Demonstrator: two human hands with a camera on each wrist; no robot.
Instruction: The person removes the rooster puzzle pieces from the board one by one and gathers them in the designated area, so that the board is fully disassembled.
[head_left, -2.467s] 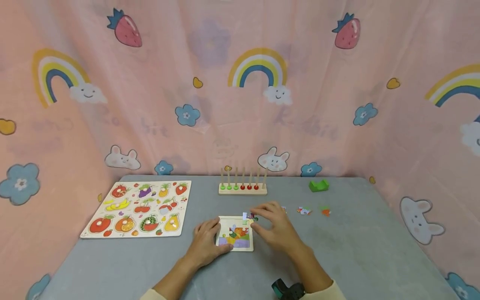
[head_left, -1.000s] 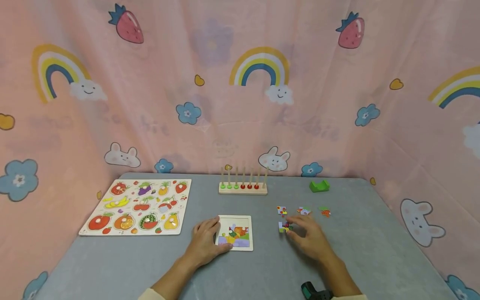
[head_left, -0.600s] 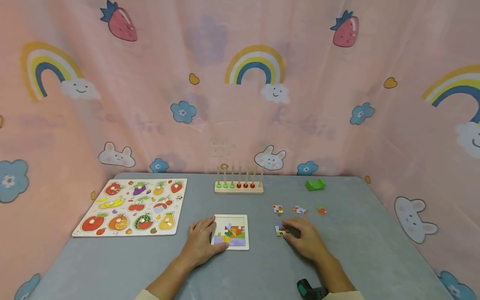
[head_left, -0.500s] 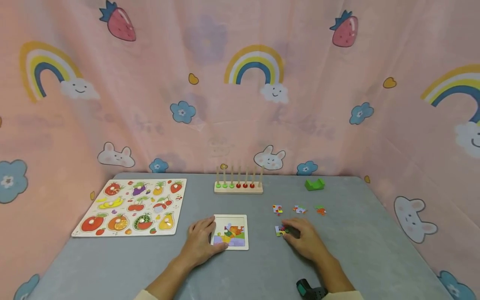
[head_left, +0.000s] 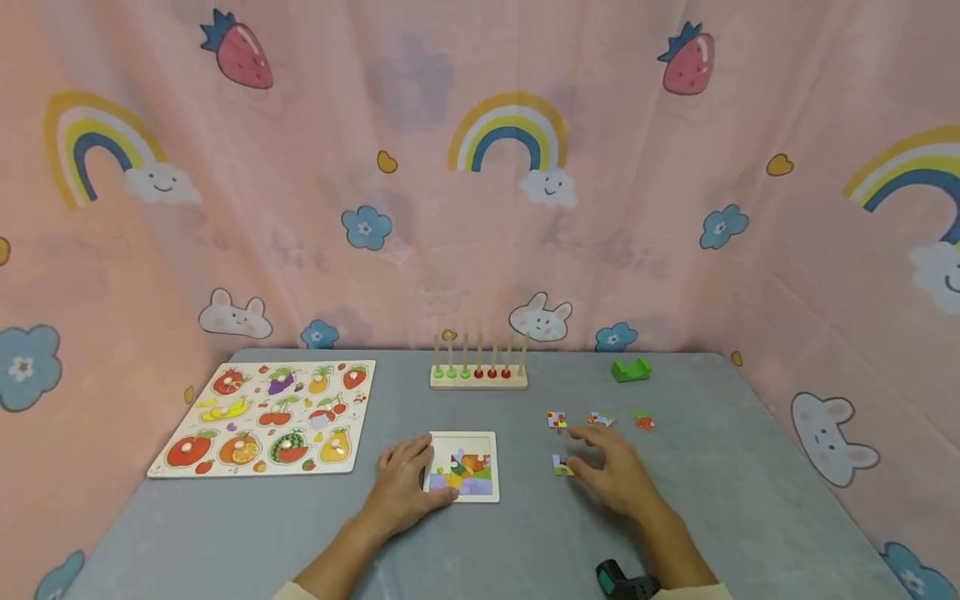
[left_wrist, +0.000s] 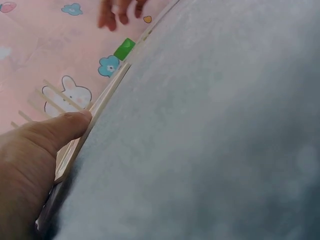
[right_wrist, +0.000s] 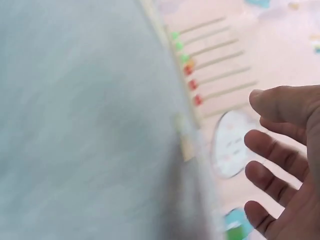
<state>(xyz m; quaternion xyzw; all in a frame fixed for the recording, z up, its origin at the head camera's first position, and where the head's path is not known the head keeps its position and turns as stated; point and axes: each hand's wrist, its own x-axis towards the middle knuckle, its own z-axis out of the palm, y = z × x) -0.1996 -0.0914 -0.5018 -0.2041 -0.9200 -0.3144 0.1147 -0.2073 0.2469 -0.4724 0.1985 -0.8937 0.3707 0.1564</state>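
A small square jigsaw tray (head_left: 463,442) lies on the grey table, with joined pieces showing an orange and green picture in its lower part. My left hand (head_left: 403,483) holds the tray at its left side, thumb on the near edge; in the left wrist view the thumb (left_wrist: 67,127) presses on the rim. Right of the tray, a loose jigsaw piece (head_left: 562,466) lies flat beside the thumb of my right hand (head_left: 618,471). That hand's fingers are spread, and the right wrist view shows nothing between them. Whether the thumb touches the piece, I cannot tell.
Behind the right hand lie a red-and-yellow piece (head_left: 556,419), a partly covered piece (head_left: 602,418) and an orange-green piece (head_left: 644,421). A pegged bead rack (head_left: 480,382), a green block (head_left: 632,371), and a fruit board (head_left: 262,421) stand farther off. A dark device (head_left: 624,581) sits by the right wrist.
My right hand has carried the jigsaw piece from above the tray's upper right corner to the table on the right and let go of it. My left hand has stayed on the tray.
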